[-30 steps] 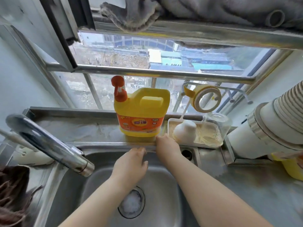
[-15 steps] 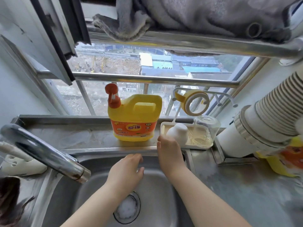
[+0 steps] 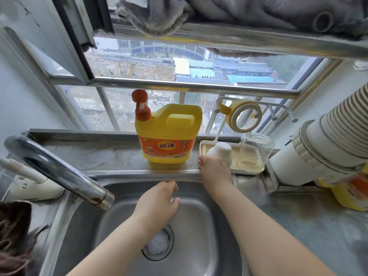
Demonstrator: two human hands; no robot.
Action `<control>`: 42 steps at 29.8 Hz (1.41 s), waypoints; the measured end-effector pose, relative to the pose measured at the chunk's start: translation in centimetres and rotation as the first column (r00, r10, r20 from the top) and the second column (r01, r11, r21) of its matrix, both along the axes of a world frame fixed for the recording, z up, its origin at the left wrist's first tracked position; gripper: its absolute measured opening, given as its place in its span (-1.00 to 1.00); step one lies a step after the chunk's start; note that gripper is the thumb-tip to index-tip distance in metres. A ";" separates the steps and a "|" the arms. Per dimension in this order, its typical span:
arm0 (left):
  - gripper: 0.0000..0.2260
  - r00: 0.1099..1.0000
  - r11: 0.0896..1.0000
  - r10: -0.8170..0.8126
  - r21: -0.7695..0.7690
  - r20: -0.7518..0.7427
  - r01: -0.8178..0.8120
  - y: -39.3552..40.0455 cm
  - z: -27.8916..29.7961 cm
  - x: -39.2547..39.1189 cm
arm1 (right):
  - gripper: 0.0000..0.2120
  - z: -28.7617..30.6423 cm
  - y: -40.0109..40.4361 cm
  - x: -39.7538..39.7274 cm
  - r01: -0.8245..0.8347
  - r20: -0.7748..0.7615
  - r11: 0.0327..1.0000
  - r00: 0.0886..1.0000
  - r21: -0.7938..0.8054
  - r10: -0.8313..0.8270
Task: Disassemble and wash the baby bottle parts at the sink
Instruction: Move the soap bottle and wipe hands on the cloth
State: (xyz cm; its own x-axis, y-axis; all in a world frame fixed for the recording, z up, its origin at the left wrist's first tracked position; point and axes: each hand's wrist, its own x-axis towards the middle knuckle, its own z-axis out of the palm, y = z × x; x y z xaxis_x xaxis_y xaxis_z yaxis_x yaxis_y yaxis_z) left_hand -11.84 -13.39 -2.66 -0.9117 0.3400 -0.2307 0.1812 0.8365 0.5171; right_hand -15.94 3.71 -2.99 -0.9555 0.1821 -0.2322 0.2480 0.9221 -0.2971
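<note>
**A:** Status on the hands?

**B:** I see my right hand (image 3: 216, 172) up at the back rim of the sink (image 3: 199, 226), at the front left corner of the white tray (image 3: 247, 169) on the ledge. Fingers are curled down over the tray's edge, just in front of the white cap (image 3: 221, 154). They're hidden behind the knuckles, so I can't tell whether they grip the tray, touch the cap, or hold nothing.

**A:** Left?

**B:** My left hand (image 3: 159, 202) hangs over the basin, back of the hand up, fingers loosely bent toward the rear wall, thumb out to the right. I see nothing in it.

**A:** Where are the bottle parts?

**B:** All on the tray, right of the yellow detergent jug (image 3: 169, 134). White cap stands at the tray's left. Clear bottle body (image 3: 257, 148) stands mouth down at the right. Yellow collar ring (image 3: 246, 116) hangs on the white rack (image 3: 282, 110) above the tray, apart from the body.

**A:** Sink state?

**B:** Tap spout (image 3: 59, 172) reaches in from the left, no water seen at its end. White foam sits on the drain (image 3: 158, 245), just under my left wrist. A white ribbed duct (image 3: 326, 148) crosses in from the right, near the tray. A grey cloth (image 3: 239, 10) hangs over the rail at the top.
</note>
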 end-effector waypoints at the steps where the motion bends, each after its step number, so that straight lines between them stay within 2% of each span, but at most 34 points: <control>1: -0.75 1.000 1.000 0.003 0.003 -0.008 -0.003 -0.1 0.0 0.0 | -0.75 0.2 0.0 0.1 -0.008 0.001 1.000 1.000 0.012 0.008; 4: -0.74 1.000 1.000 0.008 0.003 -0.025 -0.008 0.0 0.2 0.2 | -0.69 1.3 0.0 1.0 -0.007 -0.031 1.000 0.999 0.021 0.008; 6: -0.74 0.999 1.000 0.018 0.018 -0.036 -0.017 -0.2 0.4 0.4 | -0.70 2.1 -0.1 2.1 -0.012 -0.111 1.000 0.994 0.023 0.015; 10: -0.73 0.996 0.998 0.059 0.027 -0.065 -0.057 -2.2 0.8 2.1 | -0.70 2.2 -2.0 5.2 -0.127 -0.195 0.991 0.974 -0.043 0.116; 13: -0.73 0.989 0.991 0.127 -0.037 -0.082 -0.130 -6.4 1.0 4.3 | -0.65 0.5 -5.5 7.3 -0.285 -0.114 0.948 0.956 -0.140 0.271; 16: -0.74 0.955 0.960 0.253 -0.080 -0.153 -0.267 -12.9 0.6 6.9 | -0.59 -1.3 -11.0 8.9 -0.447 0.023 0.870 0.887 -0.208 0.462; 20: -0.68 0.849 0.865 0.383 -0.181 -0.364 -0.468 -23.1 -0.3 8.6 | -0.58 -1.7 -19.1 10.7 -0.554 -0.013 0.778 0.817 -0.297 0.577; 22: -0.55 0.835 0.807 0.467 -0.247 -0.290 -0.537 -26.7 -0.9 8.3 | -0.59 -1.4 -22.4 11.3 -0.594 -0.056 0.747 0.792 -0.299 0.608; 25: -0.37 0.856 0.821 0.514 -0.261 -0.052 -0.508 -29.8 -3.5 7.5 | -0.60 -0.7 -26.3 11.8 -0.603 -0.103 0.729 0.789 -0.324 0.606; 27: -0.39 0.874 0.856 0.485 -0.213 0.013 -0.472 -30.2 -4.6 7.4 | -0.60 -0.6 -28.2 12.0 -0.577 -0.117 0.738 0.808 -0.349 0.577; 29: -0.55 0.916 0.907 0.371 -0.149 -0.153 -0.393 -30.4 -6.0 7.5 | -0.57 -0.9 -29.8 12.4 -0.554 -0.152 0.751 0.829 -0.360 0.539; 31: -0.60 0.884 0.931 0.352 0.020 -0.306 -0.364 -30.9 -6.5 8.1 | -0.50 -1.3 -31.1 12.7 -0.505 -0.185 0.768 0.862 -0.394 0.472; 33: -0.72 0.860 0.921 0.388 0.168 -0.332 -0.351 -31.1 -4.8 9.2 | -0.49 -1.4 -32.5 12.9 -0.460 -0.194 0.752 0.886 -0.471 0.421; 35: -0.82 0.844 0.899 0.425 0.262 -0.326 -0.351 -31.2 -2.4 10.4 | -0.30 -0.8 -34.2 13.1 -0.431 -0.130 0.650 0.879 -0.626 0.458; 37: -0.75 0.844 0.861 0.477 0.321 -0.244 -0.393 -31.3 -0.3 10.7 | -0.14 0.1 -36.0 13.6 -0.265 -0.018 0.443 0.873 -0.856 0.487; 38: -0.69 0.841 0.836 0.507 0.346 -0.190 -0.426 -31.2 0.6 10.7 | -0.12 0.5 -36.6 14.0 -0.184 -0.003 0.336 0.880 -0.924 0.474; 40: -0.74 0.825 0.801 0.545 0.386 -0.150 -0.459 -31.2 1.4 10.6 | -0.31 1.2 -37.8 15.0 -0.118 -0.024 0.237 0.930 -0.964 0.367; 42: -0.82 0.816 0.768 0.565 0.442 -0.125 -0.464 -30.9 1.9 10.9 | -0.55 1.6 -38.6 15.6 -0.112 -0.066 0.243 0.979 -0.963 0.192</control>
